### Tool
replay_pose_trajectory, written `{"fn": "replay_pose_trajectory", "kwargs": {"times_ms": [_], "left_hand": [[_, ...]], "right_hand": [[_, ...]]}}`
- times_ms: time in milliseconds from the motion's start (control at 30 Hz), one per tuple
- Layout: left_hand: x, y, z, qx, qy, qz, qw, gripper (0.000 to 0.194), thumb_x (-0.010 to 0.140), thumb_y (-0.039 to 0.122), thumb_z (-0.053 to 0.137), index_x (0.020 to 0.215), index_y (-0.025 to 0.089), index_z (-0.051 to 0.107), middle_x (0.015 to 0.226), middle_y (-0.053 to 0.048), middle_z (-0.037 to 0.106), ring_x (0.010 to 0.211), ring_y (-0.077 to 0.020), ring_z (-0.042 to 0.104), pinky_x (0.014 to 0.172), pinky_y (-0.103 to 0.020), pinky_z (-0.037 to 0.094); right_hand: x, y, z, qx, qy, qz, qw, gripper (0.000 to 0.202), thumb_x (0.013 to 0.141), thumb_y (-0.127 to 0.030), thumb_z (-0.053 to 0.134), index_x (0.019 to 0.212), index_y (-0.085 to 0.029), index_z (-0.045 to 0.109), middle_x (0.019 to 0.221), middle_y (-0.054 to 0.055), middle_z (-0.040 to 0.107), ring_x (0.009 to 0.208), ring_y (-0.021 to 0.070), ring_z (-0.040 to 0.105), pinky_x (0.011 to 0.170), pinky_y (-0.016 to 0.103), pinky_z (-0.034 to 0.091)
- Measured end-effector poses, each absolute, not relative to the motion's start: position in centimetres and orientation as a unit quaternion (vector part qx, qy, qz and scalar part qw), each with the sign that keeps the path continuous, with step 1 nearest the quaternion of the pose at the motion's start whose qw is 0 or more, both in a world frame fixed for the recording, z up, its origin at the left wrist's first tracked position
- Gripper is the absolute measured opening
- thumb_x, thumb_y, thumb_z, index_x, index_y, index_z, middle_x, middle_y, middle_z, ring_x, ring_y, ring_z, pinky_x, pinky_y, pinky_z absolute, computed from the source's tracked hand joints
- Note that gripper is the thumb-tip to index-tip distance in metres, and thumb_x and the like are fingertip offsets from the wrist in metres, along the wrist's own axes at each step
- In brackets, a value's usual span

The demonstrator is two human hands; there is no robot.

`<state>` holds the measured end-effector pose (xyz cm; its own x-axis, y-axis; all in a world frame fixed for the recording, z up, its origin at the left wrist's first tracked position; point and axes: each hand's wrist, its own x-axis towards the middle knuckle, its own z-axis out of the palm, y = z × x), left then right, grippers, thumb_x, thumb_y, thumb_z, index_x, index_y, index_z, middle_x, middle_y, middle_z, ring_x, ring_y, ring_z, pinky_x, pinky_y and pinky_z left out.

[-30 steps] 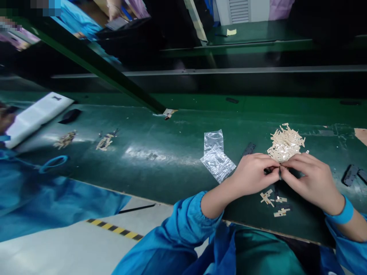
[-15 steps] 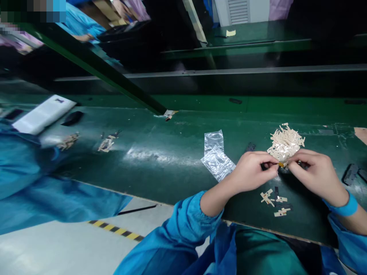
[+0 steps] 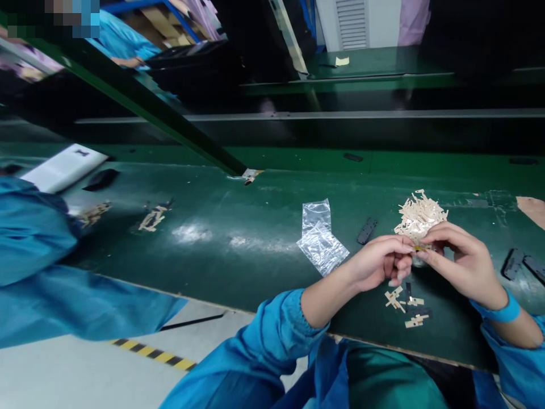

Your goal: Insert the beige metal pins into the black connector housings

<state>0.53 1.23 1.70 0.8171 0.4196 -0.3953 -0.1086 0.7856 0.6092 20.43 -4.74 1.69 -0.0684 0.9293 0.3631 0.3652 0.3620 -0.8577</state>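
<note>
My left hand [image 3: 385, 262] and my right hand [image 3: 457, 264] meet in front of a heap of small cream-coloured flat strips [image 3: 419, 215]. Between their fingertips is a tiny yellow-orange piece [image 3: 419, 248], too small to name. Right thumb and fingers pinch one end of it, and the left fingertips close on the other. Below the hands lie several cream and dark strips [image 3: 415, 302], loosely scattered on the green table. Left of the heap rests a black flat part with holes [image 3: 367, 231].
Clear plastic bags [image 3: 322, 244] lie left of my forearm. Black parts [image 3: 513, 264] sit at the right. A green post [image 3: 170, 116] slants across the left. At the far left, a blue sleeve [image 3: 34, 233] of another person is near small strip piles [image 3: 154, 217] and a white panel [image 3: 66, 167].
My left hand has turned, so its curled lower fingers now show. The yellow-orange piece stays between the fingertips of both hands. The view has shifted slightly.
</note>
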Motion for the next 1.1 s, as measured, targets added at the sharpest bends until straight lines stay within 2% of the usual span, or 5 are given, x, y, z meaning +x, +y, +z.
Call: {"fn": "replay_pose_trajectory", "kwargs": {"times_ms": [133,300,500,767,1100], "left_hand": [[0.5,1.4,1.5,0.288,0.253,0.112,0.917,0.021,0.075,0.032,0.071,0.084,0.019,0.057,0.062,0.005,0.047,0.050,-0.0104,0.049,0.040,-0.020,0.035],[0.7,1.1,1.3,0.369,0.298,0.169,0.864,0.035,0.074,0.044,0.074,0.093,0.016,0.067,0.082,-0.004,0.063,0.069,-0.0158,0.062,0.048,-0.023,0.049],[0.8,0.2,1.7,0.550,0.350,0.288,0.702,0.023,0.079,0.034,0.079,0.082,0.012,0.072,0.081,-0.003,0.064,0.066,-0.0079,0.051,0.054,-0.018,0.037],[1.1,-0.1,1.2,0.562,0.327,0.343,0.678,0.020,0.086,0.032,0.078,0.086,0.012,0.079,0.088,-0.008,0.071,0.077,-0.0131,0.061,0.059,-0.022,0.044],[1.2,-0.2,1.0,0.560,0.323,0.341,0.683,0.018,0.087,0.033,0.079,0.088,0.015,0.083,0.094,-0.008,0.076,0.082,-0.0147,0.066,0.070,-0.025,0.050]], "right_hand": [[20.3,-5.0,1.9,-0.483,-0.644,0.313,0.503,0.009,0.093,-0.021,0.081,0.090,-0.027,0.076,0.085,0.003,0.068,0.077,0.0201,0.062,0.067,0.034,0.048],[20.3,-5.1,2.0,-0.522,-0.574,0.366,0.513,0.014,0.090,-0.026,0.082,0.079,-0.025,0.074,0.078,0.001,0.065,0.069,0.0167,0.057,0.061,0.030,0.044],[20.0,-5.1,2.2,-0.549,-0.525,0.418,0.498,0.014,0.083,-0.031,0.087,0.076,-0.024,0.076,0.076,0.002,0.066,0.067,0.0166,0.057,0.058,0.028,0.044],[19.6,-5.1,2.2,-0.583,-0.455,0.436,0.513,0.016,0.078,-0.037,0.090,0.078,-0.024,0.080,0.075,0.002,0.068,0.066,0.0163,0.057,0.058,0.027,0.046],[19.9,-5.1,2.3,-0.595,-0.451,0.431,0.506,0.018,0.076,-0.039,0.090,0.076,-0.024,0.080,0.075,0.004,0.070,0.066,0.0184,0.058,0.056,0.028,0.046]]}}
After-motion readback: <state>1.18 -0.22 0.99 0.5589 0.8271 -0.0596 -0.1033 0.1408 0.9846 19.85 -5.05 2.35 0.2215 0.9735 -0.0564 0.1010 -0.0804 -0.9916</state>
